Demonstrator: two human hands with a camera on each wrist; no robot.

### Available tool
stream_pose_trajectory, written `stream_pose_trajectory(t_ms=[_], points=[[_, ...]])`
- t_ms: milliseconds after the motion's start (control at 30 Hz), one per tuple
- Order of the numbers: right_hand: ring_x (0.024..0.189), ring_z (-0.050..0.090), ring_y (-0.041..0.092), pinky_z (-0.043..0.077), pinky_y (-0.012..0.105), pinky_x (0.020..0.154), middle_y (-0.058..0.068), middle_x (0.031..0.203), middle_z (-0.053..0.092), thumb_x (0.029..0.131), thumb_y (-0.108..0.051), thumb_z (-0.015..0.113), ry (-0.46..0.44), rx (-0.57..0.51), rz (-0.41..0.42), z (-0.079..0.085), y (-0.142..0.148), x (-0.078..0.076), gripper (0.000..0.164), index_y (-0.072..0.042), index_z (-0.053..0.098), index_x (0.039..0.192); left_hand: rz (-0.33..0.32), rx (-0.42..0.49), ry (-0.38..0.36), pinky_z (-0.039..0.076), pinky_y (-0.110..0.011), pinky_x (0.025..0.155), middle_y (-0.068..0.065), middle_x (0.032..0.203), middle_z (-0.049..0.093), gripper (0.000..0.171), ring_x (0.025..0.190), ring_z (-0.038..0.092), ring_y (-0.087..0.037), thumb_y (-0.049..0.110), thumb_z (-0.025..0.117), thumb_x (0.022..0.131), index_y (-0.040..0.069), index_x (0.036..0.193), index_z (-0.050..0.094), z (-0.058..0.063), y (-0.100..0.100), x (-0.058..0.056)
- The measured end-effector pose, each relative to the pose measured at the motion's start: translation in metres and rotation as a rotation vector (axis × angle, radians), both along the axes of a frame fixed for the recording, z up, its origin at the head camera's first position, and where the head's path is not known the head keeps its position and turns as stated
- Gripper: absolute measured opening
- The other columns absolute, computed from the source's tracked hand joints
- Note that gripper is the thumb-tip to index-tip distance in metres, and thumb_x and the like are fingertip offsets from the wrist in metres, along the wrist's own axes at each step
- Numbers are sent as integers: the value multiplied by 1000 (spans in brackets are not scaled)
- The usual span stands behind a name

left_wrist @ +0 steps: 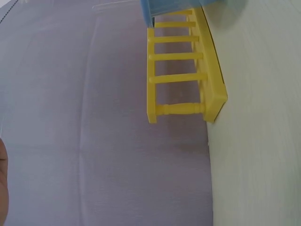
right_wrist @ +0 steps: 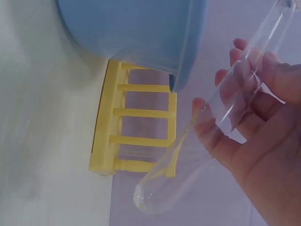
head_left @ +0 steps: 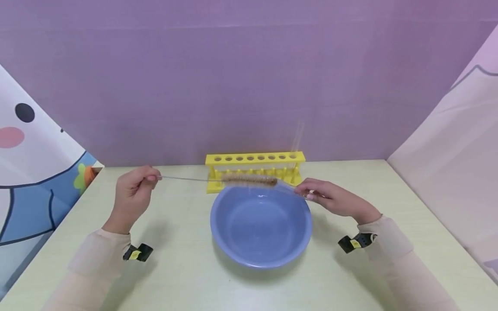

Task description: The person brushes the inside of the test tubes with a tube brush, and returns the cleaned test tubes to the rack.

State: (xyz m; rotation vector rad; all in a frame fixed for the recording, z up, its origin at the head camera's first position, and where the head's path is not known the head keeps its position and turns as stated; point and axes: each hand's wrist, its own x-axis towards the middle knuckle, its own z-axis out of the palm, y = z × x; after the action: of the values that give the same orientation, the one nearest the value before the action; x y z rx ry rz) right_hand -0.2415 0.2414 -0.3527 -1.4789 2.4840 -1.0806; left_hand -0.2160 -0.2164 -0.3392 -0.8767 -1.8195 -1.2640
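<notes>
My left hand (head_left: 134, 188) pinches the thin wire handle of a test tube brush (head_left: 249, 179) in the head view. Tan bristles at the brush's far end point right, level above the back rim of a blue basin (head_left: 260, 263). A clear glass test tube (right_wrist: 162, 188) lies across my right hand (head_left: 330, 196), gripped between thumb and fingers, its rounded end away from the brush. The bristle tip meets the tube's mouth; how far it reaches inside I cannot tell. Only a sliver of the left hand (left_wrist: 3, 186) shows in the left wrist view.
Behind the basin stands a yellow test tube rack (head_left: 254, 159) with a row of holes and pegs. Another clear test tube (head_left: 297, 136) stands upright at its right end. A purple cloth (head_left: 249, 86) hangs behind the pale table (head_left: 175, 276).
</notes>
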Motion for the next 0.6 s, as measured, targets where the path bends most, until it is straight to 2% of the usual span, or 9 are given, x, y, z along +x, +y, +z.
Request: stream_pose_trajectory(t_ms=[167,333,433,600], points=[[89,53,11,45,25,79,7,99,58,96,3,46,-41,25,18,2,0,-3,26,0,58,119,1,-32,61,32,-16,59,-5,62,43,23,59,36,-5,5,51,95,-11,80,58,-2,-4,-4],[94,57,18,46,25,83,10,103,60,96,3,45,-60,29,33,5,2,-3,24,1,57,117,57,-76,167,32,-14,61,-6,61,43,29,60,35,-5,9,47,98,-7,77,59,-3,-4,-9],[97,58,22,46,25,85,12,107,60,97,3,44,-78,28,47,7,3,-3,25,1,57,118,116,-110,250,33,-12,63,-9,61,46,36,60,37,-6,15,45,99,-6,74,59,-2,-4,-10],[99,58,21,46,25,87,14,109,60,97,3,43,-107,41,61,10,5,-1,27,0,57,120,258,-202,448,37,-22,50,-8,57,51,38,49,40,-15,13,40,99,0,68,59,2,-2,-10]])
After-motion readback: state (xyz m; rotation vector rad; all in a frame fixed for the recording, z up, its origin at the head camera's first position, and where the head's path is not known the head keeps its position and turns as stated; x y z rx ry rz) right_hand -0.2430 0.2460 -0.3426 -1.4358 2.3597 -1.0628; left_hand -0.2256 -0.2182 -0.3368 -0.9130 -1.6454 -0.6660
